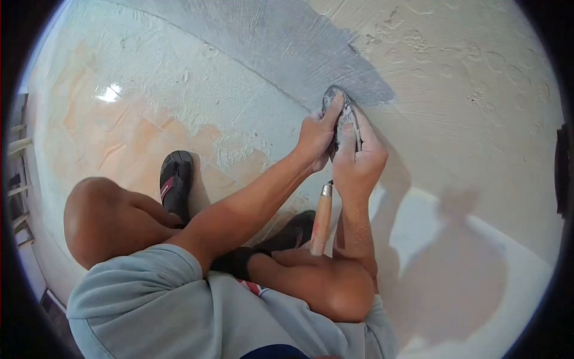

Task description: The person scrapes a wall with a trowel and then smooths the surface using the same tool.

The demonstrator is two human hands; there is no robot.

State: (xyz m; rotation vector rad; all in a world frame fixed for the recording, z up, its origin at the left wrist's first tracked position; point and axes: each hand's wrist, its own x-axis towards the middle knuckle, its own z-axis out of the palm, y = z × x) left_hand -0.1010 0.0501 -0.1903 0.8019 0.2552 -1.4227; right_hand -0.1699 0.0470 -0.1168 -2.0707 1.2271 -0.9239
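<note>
Both my hands hold a dark, oval, plaster-smeared pad (348, 125) near the wall's lower part. My left hand (317, 139) grips its left side, with the thumb on top. On the right side, my right hand (363, 157) wraps round it, thumb pressed on its face and fingers mostly behind. Below the pad, a tool with a wooden handle (321, 224) and metal collar hangs handle-down between my forearms; how it is held is hidden. A grey patch (311, 54) spreads on the wall above my hands.
Dusty floor tiles (143, 134) lie at the left. My shoes (177, 179) and bent knees are beneath my arms. The cream wall (466, 119) rises at the right, with raised marks and my shadow on it. Slatted objects (19, 191) stand at the far left edge.
</note>
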